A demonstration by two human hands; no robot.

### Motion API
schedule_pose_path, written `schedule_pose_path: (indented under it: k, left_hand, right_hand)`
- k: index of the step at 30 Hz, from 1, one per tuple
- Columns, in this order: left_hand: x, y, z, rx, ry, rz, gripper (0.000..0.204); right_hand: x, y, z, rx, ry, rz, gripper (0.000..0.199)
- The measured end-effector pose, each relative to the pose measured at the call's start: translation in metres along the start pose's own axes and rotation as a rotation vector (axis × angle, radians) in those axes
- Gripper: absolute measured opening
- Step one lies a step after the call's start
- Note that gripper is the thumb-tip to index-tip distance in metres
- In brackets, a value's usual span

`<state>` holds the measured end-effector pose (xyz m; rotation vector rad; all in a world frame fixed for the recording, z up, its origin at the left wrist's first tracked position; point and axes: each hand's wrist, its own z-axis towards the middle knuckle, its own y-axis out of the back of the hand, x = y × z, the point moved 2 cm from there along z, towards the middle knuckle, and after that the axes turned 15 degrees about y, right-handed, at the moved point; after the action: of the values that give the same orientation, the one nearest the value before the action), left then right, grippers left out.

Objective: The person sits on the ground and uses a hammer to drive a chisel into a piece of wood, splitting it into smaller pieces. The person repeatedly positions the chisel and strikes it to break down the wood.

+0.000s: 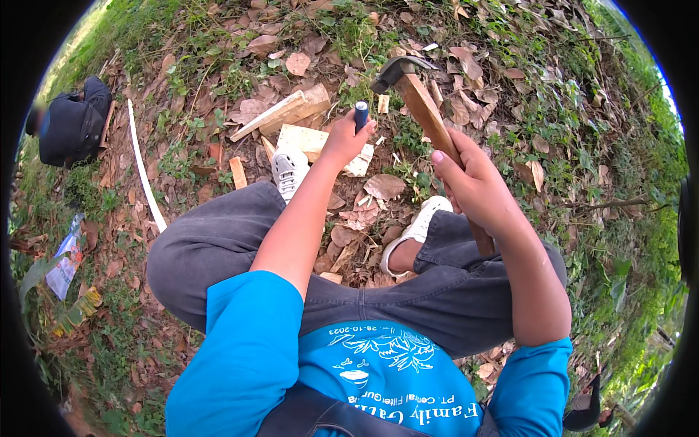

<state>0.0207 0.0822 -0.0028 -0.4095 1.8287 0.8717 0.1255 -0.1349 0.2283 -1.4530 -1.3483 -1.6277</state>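
Note:
My left hand (348, 141) is wrapped round the blue handle of an upright tool (361, 114), which looks like a chisel with a metal cap on top. Its lower end is hidden below my fist. Under and beside that hand lies a pale wood block (304, 138) on the ground, close to my left white shoe. My right hand (473, 178) grips a claw hammer (426, 109) by its wooden handle. The dark metal head is raised up and to the right of the blue handle, apart from it.
Wood offcuts (273, 115) lie just beyond the block, with chips and dry leaves around. A long pale strip (142, 164) rests at left, near a plastic bag (65, 262). At far left is what looks like a person in dark clothes (76, 127).

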Motion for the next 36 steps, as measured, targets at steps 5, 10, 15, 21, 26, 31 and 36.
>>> schedule_pose_path:
  k: [5,10,15,21,26,31,36]
  left_hand:
    - [-0.009,0.003,-0.002,0.011,-0.022,0.011,0.028]
    - [-0.011,0.002,-0.002,0.009,-0.049,0.049,0.027]
    - [-0.007,0.001,-0.001,0.001,-0.049,0.052,0.028]
    - [-0.010,0.001,-0.003,0.005,-0.032,0.038,0.028]
    - [-0.009,0.000,-0.003,-0.003,-0.024,0.044,0.029]
    - [-0.008,-0.003,-0.005,0.011,-0.019,0.016,0.028]
    - [-0.007,-0.004,-0.005,0.029,-0.029,0.013,0.028]
  right_hand:
    - [-0.001,-0.002,0.001,0.006,0.015,-0.051,0.036]
    - [0.001,-0.001,0.002,0.015,0.022,-0.074,0.038]
    - [-0.004,-0.001,0.002,0.015,0.031,-0.072,0.038]
    - [-0.010,-0.002,0.002,0.040,0.016,-0.067,0.040]
    - [-0.005,-0.001,0.001,0.031,-0.003,-0.091,0.037]
    - [-0.007,-0.003,0.002,0.025,-0.023,-0.108,0.036]
    - [-0.021,-0.009,0.007,0.019,0.030,-0.170,0.038]
